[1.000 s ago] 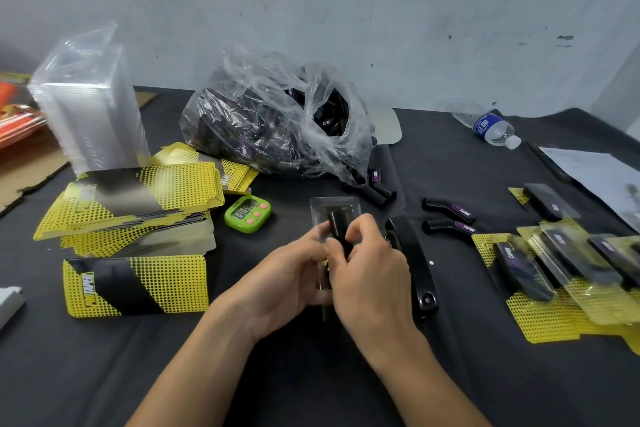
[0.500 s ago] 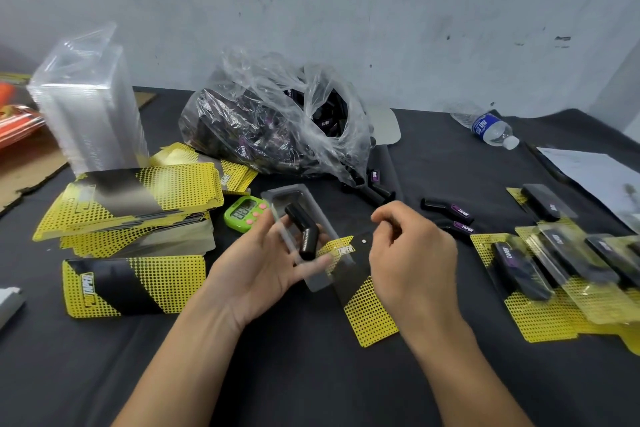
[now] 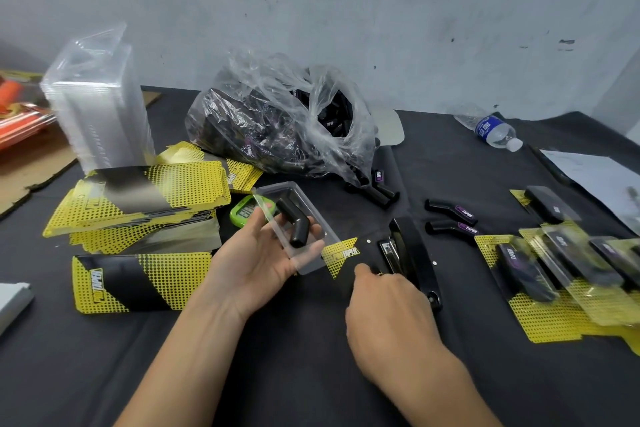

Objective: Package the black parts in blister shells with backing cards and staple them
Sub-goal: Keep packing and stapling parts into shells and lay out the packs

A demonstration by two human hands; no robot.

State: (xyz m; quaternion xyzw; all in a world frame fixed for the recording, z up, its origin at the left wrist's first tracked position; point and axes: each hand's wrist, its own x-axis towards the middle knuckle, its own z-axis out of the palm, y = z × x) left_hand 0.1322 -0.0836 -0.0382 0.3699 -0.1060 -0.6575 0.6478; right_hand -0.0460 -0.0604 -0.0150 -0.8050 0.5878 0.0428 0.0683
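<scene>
Head view: nearest, the right hand lies knuckles-up on the black tablecloth. Its thumb tip is on a backing card, yellow-dotted on black and printed "TAPER". Its fingers are hidden beneath it, so I cannot tell whether they grip. Just beyond it lies a glossy black stapler.

The left hand, palm up, holds a clear plastic blister shell, with the fingers curled under it and the thumb on its edge. A bent, matte black part sits in the shell's pocket.

To the right lie finished packs. Two loose parts carry purple "TAPER" labels. To the left are a flat card, a card stack and a green timer. Farther back are a crinkled clear bag of parts, a stack of shells and a water bottle.
</scene>
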